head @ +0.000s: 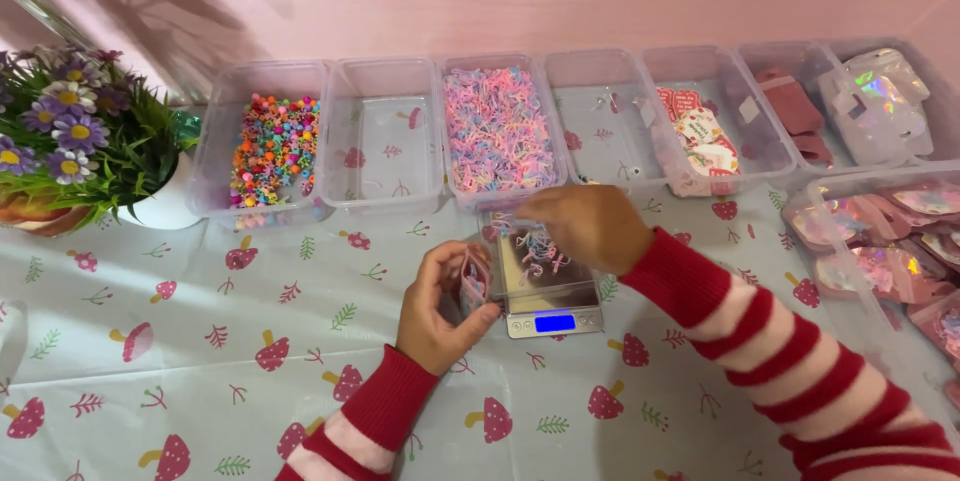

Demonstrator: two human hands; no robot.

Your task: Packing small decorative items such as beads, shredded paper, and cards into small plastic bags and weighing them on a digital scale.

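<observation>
A: Two hands in view. State the finger condition of each.

B: Left hand (437, 306): fingers curled narrow around a small pink pouch (473, 281), held upright just left of the scale (541, 286). Right hand (587, 228): fingers bent downward and bunched over the scale platform, touching the small pastel elastic bands (535, 249) lying on it. Whether any bands are pinched cannot be told.

A: Containers?

B: Clear bins in a row behind the scale. From left: coloured beads (275, 148); a nearly bare bin (385, 136); pink and blue elastic bands (497, 128); another nearly bare bin (604, 121); printed cards (697, 131); dark pink pieces (795, 106); holographic pouches (880, 101). One further bin at right holds more shiny pouches (880, 241).
</observation>
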